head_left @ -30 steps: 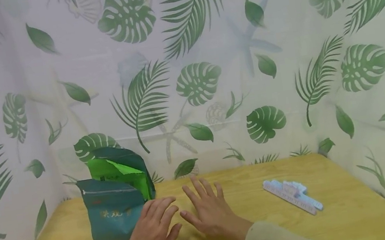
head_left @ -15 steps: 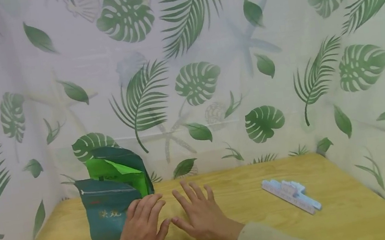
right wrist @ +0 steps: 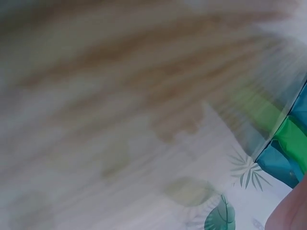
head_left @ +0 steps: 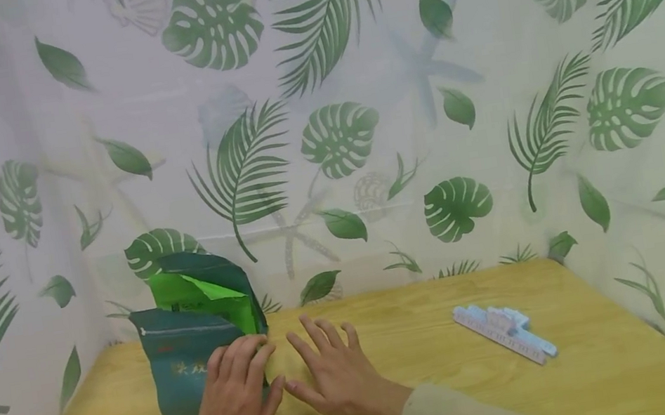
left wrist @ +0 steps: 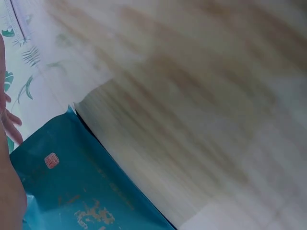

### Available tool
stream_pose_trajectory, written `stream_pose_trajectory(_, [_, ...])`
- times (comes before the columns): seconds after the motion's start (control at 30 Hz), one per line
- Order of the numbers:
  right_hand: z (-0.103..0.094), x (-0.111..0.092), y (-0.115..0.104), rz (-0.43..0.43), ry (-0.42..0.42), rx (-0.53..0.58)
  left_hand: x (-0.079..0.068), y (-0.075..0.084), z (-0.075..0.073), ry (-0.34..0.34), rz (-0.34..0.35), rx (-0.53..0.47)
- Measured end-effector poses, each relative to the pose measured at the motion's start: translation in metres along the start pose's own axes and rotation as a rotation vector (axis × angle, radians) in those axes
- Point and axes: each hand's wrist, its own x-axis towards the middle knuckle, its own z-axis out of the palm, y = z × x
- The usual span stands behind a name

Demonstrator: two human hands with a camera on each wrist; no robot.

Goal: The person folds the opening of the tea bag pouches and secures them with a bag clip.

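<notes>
A dark teal zip pouch [head_left: 178,378] with gold lettering stands upright at the left, its mouth wide apart. From that mouth a bright green packet [head_left: 201,298] sticks out. My left hand [head_left: 234,395] overlaps the pouch's front right side, its fingers loosely bent and holding nothing. Just right of it is my right hand [head_left: 343,376], fingers spread and thumb tip close to the left thumb. In the left wrist view the pouch [left wrist: 76,177] shows a small red seal mark beside part of the hand. The right wrist view catches the green packet [right wrist: 293,136] at its edge.
Several pale blue and pinkish stick-shaped clips [head_left: 506,333] lie in a pile on the right of the wooden table [head_left: 415,338]. A white cloth [head_left: 321,39] printed with green leaves hangs behind and along both sides.
Both hands have drifted left toward the pouch, and the left one now covers more of its lettering. The pouch and the clips stay where they were.
</notes>
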Motion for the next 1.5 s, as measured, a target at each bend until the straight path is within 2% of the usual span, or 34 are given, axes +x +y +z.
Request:
stream_pose_trajectory(0.3, [0.002, 0.007, -0.011, -0.015, 0.01, 0.016, -0.002, -0.009, -0.007, 0.052, 0.028, 0.005])
stream_pose_trajectory(0.9, [0.004, 0.013, -0.031, -0.059, -0.01, -0.044, -0.007, -0.01, -0.013, 0.039, -0.01, 0.007])
stream_pose_trajectory(1.5, [0.005, 0.014, -0.036, -0.078, -0.061, 0.013, -0.021, -0.019, -0.019, 0.021, -0.023, 0.011])
